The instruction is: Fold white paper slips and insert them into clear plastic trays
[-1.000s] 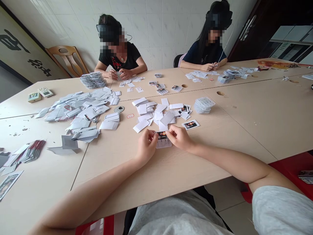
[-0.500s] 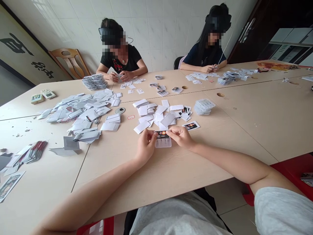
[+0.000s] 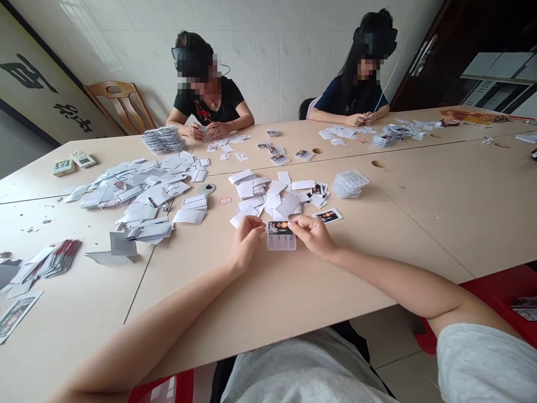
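A small clear plastic case (image 3: 281,242) with a black printed label on its upper part is between my hands, near the front of the table (image 3: 201,291). My right hand (image 3: 311,234) pinches the label end of the case at its upper right corner. Just left of the case is my left hand (image 3: 248,238), its fingers curled and close together; whether anything small is in them cannot be made out. Beyond my hands lies a loose pile of white cards (image 3: 274,193). One printed card (image 3: 328,215) rests beside my right hand.
A stack of clear cases (image 3: 351,183) stands to the right. Many white packets (image 3: 142,184) cover the left side, near two remote controls (image 3: 83,159). Two people sit across the table, hands on small items, with more cases (image 3: 279,159) before them.
My left hand has come off the left end of the case and moved slightly left. More of the black label shows, and my right hand still holds its side.
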`<move>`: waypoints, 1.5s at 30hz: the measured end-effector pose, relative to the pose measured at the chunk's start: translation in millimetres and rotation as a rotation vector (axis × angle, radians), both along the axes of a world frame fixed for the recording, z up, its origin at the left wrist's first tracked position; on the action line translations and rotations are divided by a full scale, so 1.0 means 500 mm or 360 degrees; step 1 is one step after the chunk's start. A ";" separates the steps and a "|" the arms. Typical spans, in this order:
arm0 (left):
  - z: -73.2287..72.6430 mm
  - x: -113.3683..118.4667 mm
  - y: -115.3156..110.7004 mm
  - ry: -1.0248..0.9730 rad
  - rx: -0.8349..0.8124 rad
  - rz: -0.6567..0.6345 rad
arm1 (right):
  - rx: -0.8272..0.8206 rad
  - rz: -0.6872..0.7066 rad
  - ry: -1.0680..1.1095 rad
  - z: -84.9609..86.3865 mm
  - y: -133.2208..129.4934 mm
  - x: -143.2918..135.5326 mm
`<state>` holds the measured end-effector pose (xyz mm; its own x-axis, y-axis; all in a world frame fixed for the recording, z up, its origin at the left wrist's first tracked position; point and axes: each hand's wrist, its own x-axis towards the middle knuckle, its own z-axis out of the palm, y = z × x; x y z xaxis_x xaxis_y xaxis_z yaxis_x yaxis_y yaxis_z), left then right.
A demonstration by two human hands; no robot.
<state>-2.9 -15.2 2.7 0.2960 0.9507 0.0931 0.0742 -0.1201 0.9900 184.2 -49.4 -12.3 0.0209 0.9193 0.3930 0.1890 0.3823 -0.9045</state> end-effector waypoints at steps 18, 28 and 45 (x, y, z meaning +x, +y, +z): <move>-0.003 0.003 0.007 -0.0272 -0.0390 -0.0260 | 0.0077 0.0026 -0.0019 -0.001 -0.002 -0.005; 0.007 0.009 0.000 0.0060 -0.0207 -0.0423 | -0.0182 0.0056 0.0125 0.002 0.003 0.001; 0.031 -0.003 0.007 0.0088 -0.0183 -0.0583 | -0.0851 0.0732 0.0226 0.005 0.022 0.016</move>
